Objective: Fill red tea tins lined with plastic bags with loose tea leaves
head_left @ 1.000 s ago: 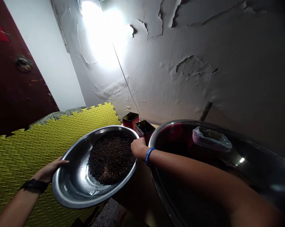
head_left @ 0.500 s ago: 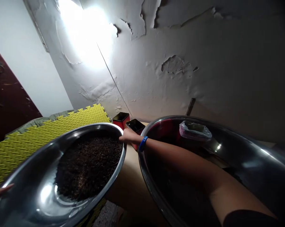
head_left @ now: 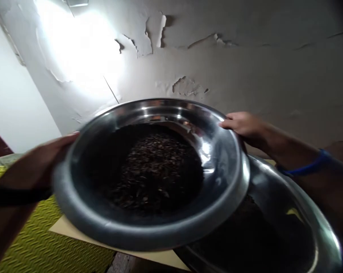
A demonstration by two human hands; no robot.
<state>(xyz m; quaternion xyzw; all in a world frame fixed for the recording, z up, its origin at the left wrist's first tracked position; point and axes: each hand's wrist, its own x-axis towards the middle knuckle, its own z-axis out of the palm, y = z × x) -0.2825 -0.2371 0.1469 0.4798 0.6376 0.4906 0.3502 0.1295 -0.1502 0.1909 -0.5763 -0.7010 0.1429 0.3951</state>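
Observation:
A large steel basin is up in front of me, tilted, with dark, crumbly soil heaped inside. My left hand is at its left rim; motion blurs the fingers, but they press around the edge. On the right rim, my right hand has its fingers closed over the lip, with a blue wristband further down that arm. Partly beneath and to the right sits a second steel basin with dark contents, overlapped by the first basin.
Under the basins shows the edge of a tan board. Yellow interlocking foam mat covers the lower left. Behind stands a wall with peeling paint, lit by a bright glare at upper left.
The soil basin has come up and to the right, now partly over the second basin. My right hand stays on its rim. Both red pots and the plastic-wrapped container are out of sight.

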